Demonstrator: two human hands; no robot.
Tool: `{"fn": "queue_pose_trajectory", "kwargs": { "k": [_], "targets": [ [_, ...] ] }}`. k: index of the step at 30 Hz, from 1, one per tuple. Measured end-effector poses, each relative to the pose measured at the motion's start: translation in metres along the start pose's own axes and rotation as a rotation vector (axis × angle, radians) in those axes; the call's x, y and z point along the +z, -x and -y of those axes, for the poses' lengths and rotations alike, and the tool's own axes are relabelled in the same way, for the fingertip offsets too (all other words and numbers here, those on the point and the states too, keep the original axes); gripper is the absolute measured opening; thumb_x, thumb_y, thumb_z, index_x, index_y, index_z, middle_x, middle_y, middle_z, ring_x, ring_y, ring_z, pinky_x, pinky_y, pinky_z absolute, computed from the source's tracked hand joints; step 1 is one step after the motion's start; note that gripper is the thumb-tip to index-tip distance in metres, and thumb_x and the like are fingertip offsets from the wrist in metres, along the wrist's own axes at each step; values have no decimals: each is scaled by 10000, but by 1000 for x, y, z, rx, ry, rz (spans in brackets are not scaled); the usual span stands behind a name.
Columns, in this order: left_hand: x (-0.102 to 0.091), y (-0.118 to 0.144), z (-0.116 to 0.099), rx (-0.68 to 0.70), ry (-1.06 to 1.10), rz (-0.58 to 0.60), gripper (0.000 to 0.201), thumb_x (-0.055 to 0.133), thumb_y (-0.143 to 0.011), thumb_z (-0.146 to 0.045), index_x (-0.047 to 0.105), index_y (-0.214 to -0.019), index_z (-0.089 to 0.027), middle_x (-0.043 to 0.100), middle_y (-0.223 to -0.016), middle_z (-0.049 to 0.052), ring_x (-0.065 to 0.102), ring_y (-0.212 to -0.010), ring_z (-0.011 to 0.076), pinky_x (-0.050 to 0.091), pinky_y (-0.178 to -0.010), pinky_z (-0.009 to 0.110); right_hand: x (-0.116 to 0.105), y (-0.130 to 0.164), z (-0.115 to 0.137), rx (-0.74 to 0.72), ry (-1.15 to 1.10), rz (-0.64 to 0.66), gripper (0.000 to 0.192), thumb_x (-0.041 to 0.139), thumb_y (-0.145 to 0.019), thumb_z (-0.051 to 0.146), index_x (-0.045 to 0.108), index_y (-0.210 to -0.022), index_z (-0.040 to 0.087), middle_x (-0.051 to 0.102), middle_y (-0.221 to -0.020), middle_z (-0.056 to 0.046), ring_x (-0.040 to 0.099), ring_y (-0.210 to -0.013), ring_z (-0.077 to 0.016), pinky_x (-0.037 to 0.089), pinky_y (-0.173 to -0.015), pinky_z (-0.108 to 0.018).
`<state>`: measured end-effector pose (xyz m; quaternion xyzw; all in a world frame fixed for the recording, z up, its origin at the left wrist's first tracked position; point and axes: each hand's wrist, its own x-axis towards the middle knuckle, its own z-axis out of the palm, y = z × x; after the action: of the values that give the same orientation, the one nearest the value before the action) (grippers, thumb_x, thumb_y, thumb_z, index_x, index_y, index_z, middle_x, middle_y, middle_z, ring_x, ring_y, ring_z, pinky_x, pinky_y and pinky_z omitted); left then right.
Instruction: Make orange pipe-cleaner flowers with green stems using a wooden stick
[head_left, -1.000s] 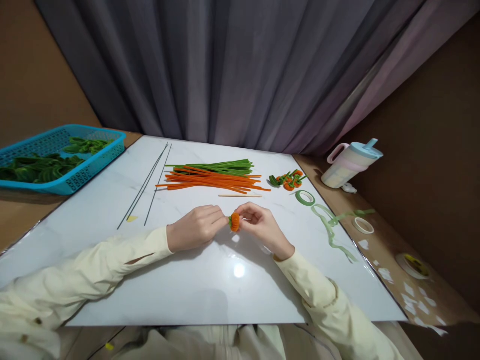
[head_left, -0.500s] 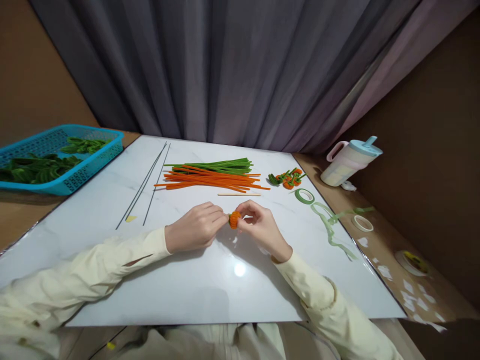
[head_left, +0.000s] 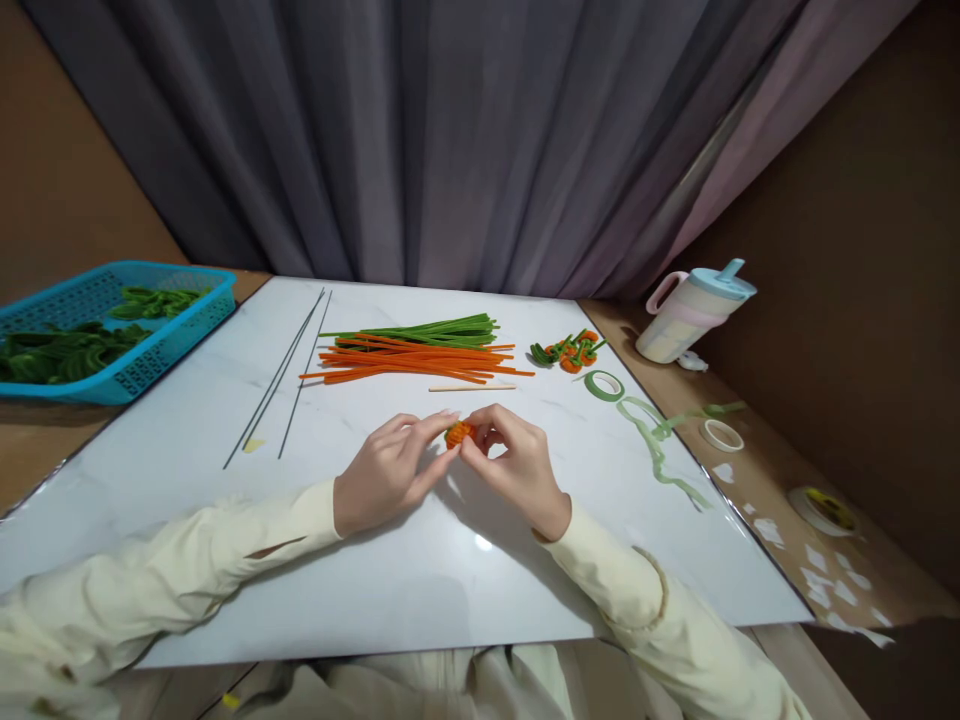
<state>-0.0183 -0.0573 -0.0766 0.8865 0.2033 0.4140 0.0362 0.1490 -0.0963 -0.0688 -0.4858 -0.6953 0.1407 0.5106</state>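
A small orange pipe-cleaner pumpkin (head_left: 457, 434) with a bit of green on top is held between both hands above the white board. My left hand (head_left: 384, 470) touches its left side with fingertips and thumb closed in on it. From the other side, my right hand (head_left: 517, 470) pinches it between thumb and fingers. Just beyond lie a thin wooden stick (head_left: 472, 388), a bundle of orange pipe cleaners (head_left: 420, 358) and a bundle of green pipe cleaners (head_left: 442, 330). Several finished-looking small orange pumpkins (head_left: 574, 352) with green stems sit in a cluster at the back right.
A blue basket (head_left: 124, 385) with green pipe-cleaner pieces stands at far left. Dark thin wires (head_left: 281, 375) lie left of the bundles. To the right are green tape (head_left: 604, 386), a loose tape strip (head_left: 658, 465), a white roll (head_left: 721, 435), paper scraps (head_left: 817, 580) and a lidded cup (head_left: 694, 312).
My left fingers have opened out and shifted from the pumpkin's green end to around its side. The pumpkin has turned so its green top shows more. The view has shifted slightly.
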Motion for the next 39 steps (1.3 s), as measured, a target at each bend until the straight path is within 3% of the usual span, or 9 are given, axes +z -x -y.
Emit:
{"fn": "queue_pose_trajectory", "kwargs": {
  "k": [3, 7, 13, 23, 26, 30, 33, 35, 39],
  "targets": [
    [1, 1, 2, 151, -95, -14, 382, 509, -878, -104, 422, -1249, -125, 658, -1111, 173, 645, -1008, 227, 522, -759, 344, 1, 1, 0, -32, 2, -4, 54, 504, -771, 130, 528, -772, 179, 547, -674, 10, 495, -544, -87, 456, -520, -213],
    [0, 1, 4, 220, -141, -4, 338, 481, -875, -74, 457, -1211, -105, 677, -1063, 178, 653, -995, 230, 519, -731, 341, 2, 4, 0, -80, 1, 0, 51, 490, -814, 148, 519, -789, 182, 550, -705, -1, 500, -561, -89, 462, -528, -214],
    [0, -1, 3, 168, -75, -4, 271, 507, -852, -53, 502, -1121, -91, 686, -1025, 180, 672, -917, 214, 522, -695, 331, 3, 5, -2, -122, 13, 23, 64, 485, -832, 144, 520, -790, 178, 557, -709, -7, 502, -580, -94, 461, -551, -226],
    [-3, -5, -1, 45, 62, 38, 118, 472, -868, -88, 545, -940, -148, 705, -881, 76, 639, -715, 159, 497, -691, 309, 7, 6, -2, -123, 18, -6, 71, 493, -831, 134, 512, -782, 183, 563, -717, -10, 507, -572, -99, 468, -542, -235],
    [-14, -15, 2, -95, 192, 134, 121, 466, -890, -198, 571, -940, -165, 700, -878, 64, 633, -773, 174, 491, -734, 315, 4, 4, 1, -158, 13, -4, 69, 495, -837, 120, 527, -823, 179, 587, -760, -27, 526, -589, -100, 481, -547, -238],
    [-42, -38, 18, -414, 610, 385, 255, 423, -918, -293, 530, -1118, -177, 706, -911, 48, 645, -898, 186, 501, -765, 287, -5, 2, 8, -286, 10, 53, 159, 468, -850, 80, 545, -942, 184, 629, -843, -60, 596, -716, -137, 524, -638, -277],
    [-59, -51, 32, -419, 879, 704, 268, 388, -928, -241, 589, -1102, -208, 688, -1034, 43, 629, -1001, 192, 489, -860, 300, -9, 3, 10, -321, -5, 92, 254, 449, -859, 64, 526, -1053, 208, 646, -866, -57, 621, -780, -152, 539, -689, -299],
    [-61, -53, 37, -389, 946, 821, 269, 447, -911, -235, 585, -1142, -229, 662, -1107, 55, 618, -1033, 195, 499, -854, 297, -9, 4, 10, -337, -4, 101, 299, 450, -865, 67, 502, -1116, 220, 650, -893, -59, 628, -793, -155, 539, -698, -304],
    [-50, -46, 28, -360, 943, 771, 392, 606, -830, -236, 540, -1217, -241, 635, -1146, 63, 602, -1051, 188, 493, -873, 295, -7, 4, 6, -402, 126, 52, 256, 481, -858, 78, 514, -1076, 207, 645, -860, -72, 605, -759, -173, 508, -648, -308]
  ]
}}
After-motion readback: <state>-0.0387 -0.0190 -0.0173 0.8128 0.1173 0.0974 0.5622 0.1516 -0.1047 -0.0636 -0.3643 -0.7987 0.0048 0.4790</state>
